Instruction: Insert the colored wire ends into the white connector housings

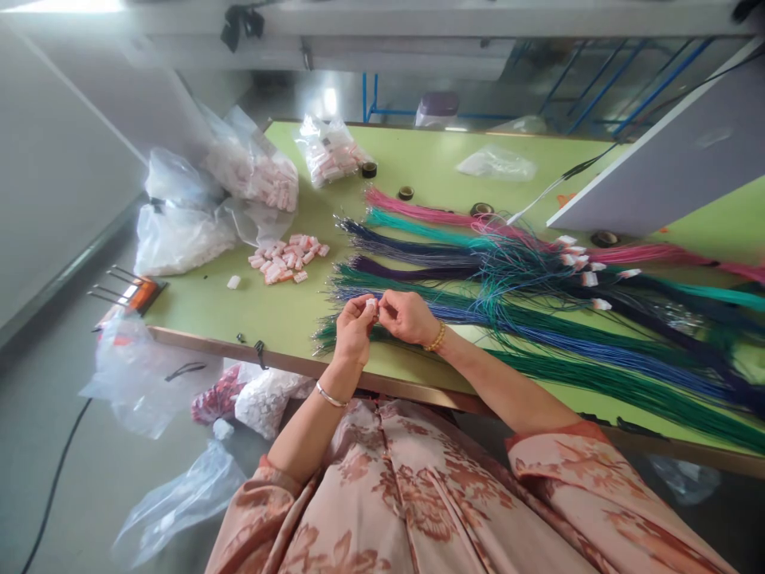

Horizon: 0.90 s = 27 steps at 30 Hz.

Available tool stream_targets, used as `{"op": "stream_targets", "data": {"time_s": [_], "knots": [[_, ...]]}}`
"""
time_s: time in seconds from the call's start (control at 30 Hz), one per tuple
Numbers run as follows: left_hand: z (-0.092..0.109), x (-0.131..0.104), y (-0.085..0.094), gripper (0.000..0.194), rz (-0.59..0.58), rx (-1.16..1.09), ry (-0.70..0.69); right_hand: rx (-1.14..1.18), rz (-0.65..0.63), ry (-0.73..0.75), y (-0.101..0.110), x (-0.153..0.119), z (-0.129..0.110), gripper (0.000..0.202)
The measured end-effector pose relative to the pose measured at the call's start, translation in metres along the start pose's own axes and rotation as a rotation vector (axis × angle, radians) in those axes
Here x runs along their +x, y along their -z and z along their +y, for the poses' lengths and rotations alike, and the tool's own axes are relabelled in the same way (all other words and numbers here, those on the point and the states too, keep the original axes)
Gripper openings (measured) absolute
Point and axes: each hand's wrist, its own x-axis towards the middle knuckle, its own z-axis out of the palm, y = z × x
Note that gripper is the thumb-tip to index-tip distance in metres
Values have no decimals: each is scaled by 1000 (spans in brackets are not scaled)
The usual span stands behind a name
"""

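Note:
A small white connector housing is pinched in my left hand, above the near part of the table. My right hand is closed right beside it, fingertips pressed together at the housing's right side. What those fingertips grip is too small to make out, perhaps a wire end. Beneath and around both hands run bundles of green wires and blue wires, their metal-tipped ends toward the left. A pile of white and orange connector housings lies to the left, with one loose white housing apart from it.
Teal wires, dark wires and pink wires stretch rightward, with several housings among them. Bags of housings and black tape rolls sit farther back. A pronged holder is at the left corner; a grey panel stands right.

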Motion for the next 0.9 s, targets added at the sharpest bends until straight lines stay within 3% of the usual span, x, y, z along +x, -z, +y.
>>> {"op": "stream_targets", "data": {"time_s": [0.1, 0.2, 0.27, 0.37, 0.5, 0.63, 0.9], "knots": [[-4, 0, -1, 30, 14, 33, 9, -98, 0, -31, -1, -3, 0, 15], [-3, 3, -2, 29, -26, 26, 10, 5, -97, -28, 17, 6, 6, 17], [-2, 8, -2, 28, -43, 6, 5, 106, -119, -22, 33, 24, 15, 21], [-2, 15, -1, 27, -24, 0, 29, 32, -7, -90, 48, 62, 36, 21], [-5, 20, 1, 27, -11, 10, 57, -277, -36, -250, 36, 107, 67, 15], [-6, 19, 4, 31, -20, -1, 63, -409, -98, -349, 18, 122, 83, 15], [-4, 19, 4, 31, -28, -6, 96, -494, -150, -204, 23, 119, 93, 24]]}}
